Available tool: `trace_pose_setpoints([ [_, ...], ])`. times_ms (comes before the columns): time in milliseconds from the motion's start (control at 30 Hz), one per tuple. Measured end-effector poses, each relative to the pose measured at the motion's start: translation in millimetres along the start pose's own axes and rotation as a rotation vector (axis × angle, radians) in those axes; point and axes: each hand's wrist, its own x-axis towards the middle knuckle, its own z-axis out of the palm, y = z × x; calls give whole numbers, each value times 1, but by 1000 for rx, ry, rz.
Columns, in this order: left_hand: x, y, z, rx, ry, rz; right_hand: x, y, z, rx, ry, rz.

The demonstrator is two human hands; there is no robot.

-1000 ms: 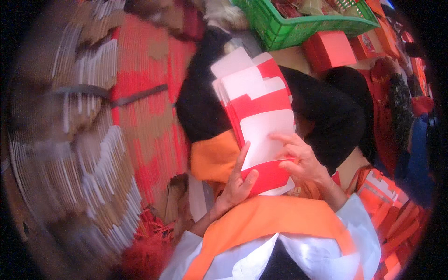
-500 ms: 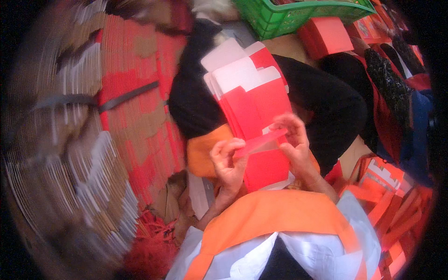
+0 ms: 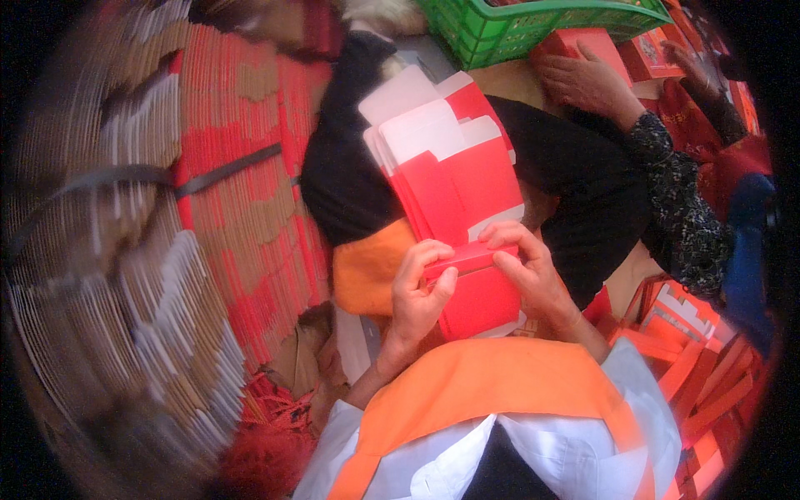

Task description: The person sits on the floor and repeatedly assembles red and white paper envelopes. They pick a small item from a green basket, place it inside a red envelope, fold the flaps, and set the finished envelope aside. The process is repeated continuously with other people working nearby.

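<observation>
Bundled card stacks (image 3: 242, 108) crowd the left and a green crate (image 3: 550, 40) sits at the far side — nearer, in the middle, I have the left hand (image 3: 423, 292) and right hand (image 3: 529, 271) half-curled, fingertips pinching opposite ends of a narrow red card piece (image 3: 468, 262). I'd judge that piece partly folded — the red-and-white card pile (image 3: 454, 187) beneath and beyond it lies flat, apparently unworked.

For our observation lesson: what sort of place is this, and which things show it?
Probably a packaging workshop: a strapped bundle of flat cardboard is at the left, red-and-white card pieces overlap in front of the person, and a green crate sits beyond.
</observation>
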Motion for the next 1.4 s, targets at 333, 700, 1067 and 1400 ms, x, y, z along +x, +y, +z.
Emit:
trace_pose_setpoints([
  [333,-3,-7,8,45,63,164,2,5,-1,160,72,124],
  [700,3,-11,2,218,2,235,-1,3,-5,-141,46,91],
  [1067,91,25,-45,-215,270,-13,161,-110,-67,-347,115,-631],
  [1400,81,-34,-40,-411,550,-395,448,-23,-328,-1431,210,-244],
])
